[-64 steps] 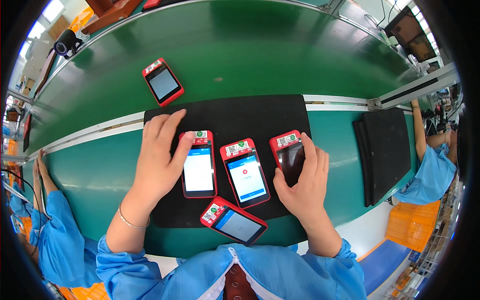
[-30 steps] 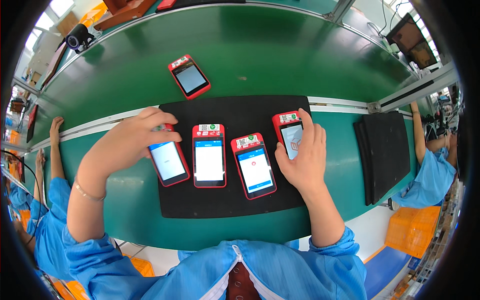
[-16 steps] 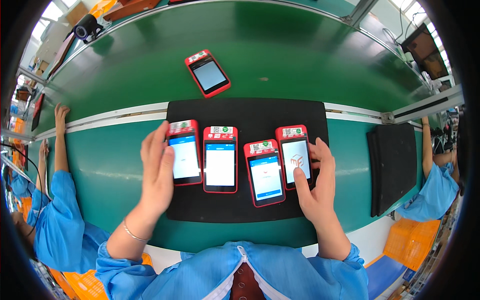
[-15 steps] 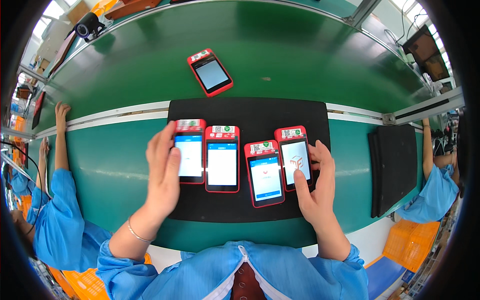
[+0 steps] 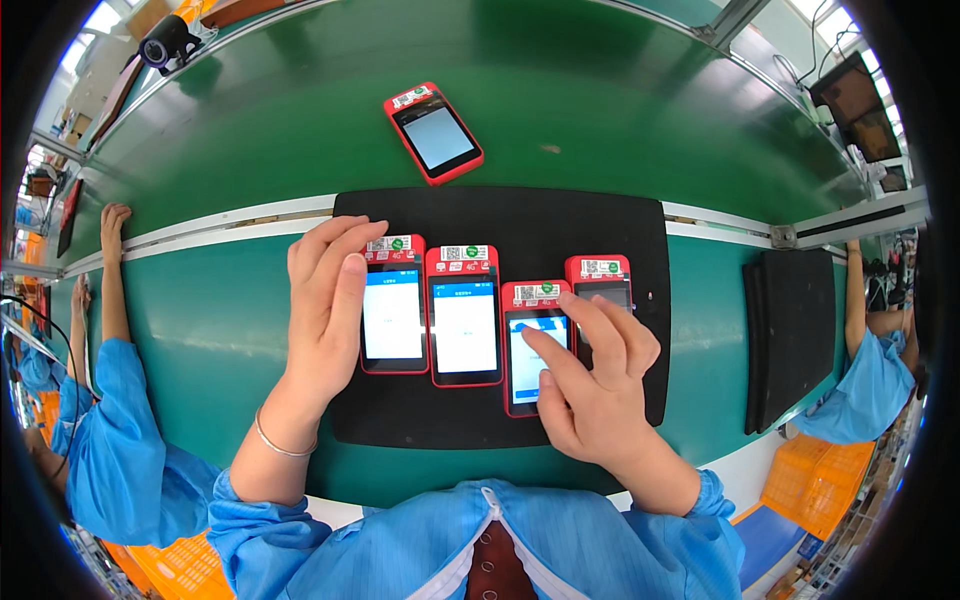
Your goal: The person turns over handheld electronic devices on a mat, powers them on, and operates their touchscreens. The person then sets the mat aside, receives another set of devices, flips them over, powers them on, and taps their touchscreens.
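Several red handheld terminals with lit touch screens lie face up in a row on a black mat (image 5: pixel 420 425). My left hand (image 5: pixel 330 290) rests along the left side of the leftmost terminal (image 5: pixel 393 315), fingers stretched over its top left corner and thumb near its screen edge. Beside that one lies a second terminal (image 5: pixel 466 330), untouched. Over the third terminal (image 5: pixel 524 385), my right hand (image 5: pixel 605 385) points its index finger at the screen, with the other fingers apart. Partly behind that hand is the rightmost terminal (image 5: pixel 598 268), its screen dark where it shows.
Farther off, another red terminal (image 5: pixel 435 135) lies tilted on the green surface. Folded black mats (image 5: pixel 795 335) are stacked at the right. A webcam (image 5: pixel 168 42) stands at the far left. Co-workers' arms, one a left-side blue sleeve (image 5: pixel 125 430), reach in at both sides. Orange crates (image 5: pixel 820 480) sit below.
My right hand has moved left from the rightmost terminal to over the third one's screen. The rightmost screen has gone from a bright logo to dark. My left hand stays by the leftmost terminal.
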Demonstrator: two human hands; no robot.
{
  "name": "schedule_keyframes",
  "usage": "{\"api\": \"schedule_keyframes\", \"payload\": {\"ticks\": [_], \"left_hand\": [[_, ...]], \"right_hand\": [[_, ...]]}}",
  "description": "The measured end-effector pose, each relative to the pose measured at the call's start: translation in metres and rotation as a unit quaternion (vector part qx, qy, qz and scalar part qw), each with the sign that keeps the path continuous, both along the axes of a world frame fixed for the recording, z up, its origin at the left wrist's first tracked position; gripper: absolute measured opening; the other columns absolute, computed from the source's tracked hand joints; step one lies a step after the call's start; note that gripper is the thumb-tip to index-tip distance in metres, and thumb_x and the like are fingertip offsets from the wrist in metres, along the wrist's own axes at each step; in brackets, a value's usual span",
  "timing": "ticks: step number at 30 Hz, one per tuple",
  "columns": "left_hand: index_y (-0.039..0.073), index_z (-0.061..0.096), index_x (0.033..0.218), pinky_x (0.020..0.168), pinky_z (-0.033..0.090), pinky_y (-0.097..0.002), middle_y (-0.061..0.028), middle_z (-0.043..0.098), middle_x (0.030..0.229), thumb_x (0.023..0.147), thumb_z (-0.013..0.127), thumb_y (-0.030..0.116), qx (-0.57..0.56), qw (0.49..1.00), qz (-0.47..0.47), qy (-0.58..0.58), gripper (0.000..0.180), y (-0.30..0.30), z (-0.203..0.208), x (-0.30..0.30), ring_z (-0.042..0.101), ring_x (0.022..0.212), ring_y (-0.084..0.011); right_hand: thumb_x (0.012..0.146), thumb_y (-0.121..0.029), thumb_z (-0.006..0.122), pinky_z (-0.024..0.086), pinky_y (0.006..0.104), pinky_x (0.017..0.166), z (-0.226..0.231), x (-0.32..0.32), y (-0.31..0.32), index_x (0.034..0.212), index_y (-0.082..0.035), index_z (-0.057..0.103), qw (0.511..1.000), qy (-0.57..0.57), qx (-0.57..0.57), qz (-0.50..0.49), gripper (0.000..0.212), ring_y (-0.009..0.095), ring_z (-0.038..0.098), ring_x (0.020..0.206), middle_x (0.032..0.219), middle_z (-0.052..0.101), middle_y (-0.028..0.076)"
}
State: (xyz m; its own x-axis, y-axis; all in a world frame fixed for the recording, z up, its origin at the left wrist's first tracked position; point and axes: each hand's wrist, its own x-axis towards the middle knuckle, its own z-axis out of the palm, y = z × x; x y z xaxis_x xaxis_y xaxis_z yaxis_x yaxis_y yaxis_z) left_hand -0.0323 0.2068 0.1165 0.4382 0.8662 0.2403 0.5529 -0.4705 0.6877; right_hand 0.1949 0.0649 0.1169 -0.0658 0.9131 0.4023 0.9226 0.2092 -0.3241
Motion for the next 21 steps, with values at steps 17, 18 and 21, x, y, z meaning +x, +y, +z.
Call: {"api": "schedule_keyframes", "payload": {"ticks": [17, 18, 21], "left_hand": [[0.002, 0.065, 0.116, 0.103, 0.03, -0.0381, -0.0129, 0.056, 0.124, 0.1, 0.037, 0.024, -0.026, 0.978, -0.2, 0.061, 0.039, 0.042, -0.01, 0.017, 0.046, 0.114, -0.0282], [0.002, 0.065, 0.115, 0.103, 0.03, -0.0381, -0.0129, 0.056, 0.124, 0.1, 0.038, 0.024, -0.029, 0.977, -0.201, 0.07, 0.039, 0.041, -0.01, 0.018, 0.046, 0.114, -0.0281], [0.002, 0.066, 0.114, 0.102, 0.03, -0.038, -0.0125, 0.057, 0.122, 0.099, 0.039, 0.025, -0.043, 0.978, -0.194, 0.07, 0.039, 0.034, -0.009, 0.015, 0.046, 0.112, -0.0281]], "right_hand": [[0.069, -0.01, 0.057, 0.03, 0.0398, 0.098, 0.0, 0.021, 0.018, 0.099, -0.005, 0.071, 0.999, 0.032, -0.007, -0.044, 0.033, 0.032, 0.044, 0.113, 0.126, 0.053, 0.017], [0.069, -0.01, 0.057, 0.03, 0.0398, 0.098, -0.001, 0.023, 0.018, 0.099, -0.005, 0.071, 0.998, 0.03, -0.009, -0.045, 0.033, 0.032, 0.044, 0.113, 0.126, 0.053, 0.017], [0.07, -0.01, 0.056, 0.032, 0.0414, 0.097, -0.011, 0.034, 0.012, 0.098, -0.005, 0.072, 0.997, 0.052, 0.006, -0.05, 0.033, 0.032, 0.045, 0.111, 0.125, 0.054, 0.018]]}}
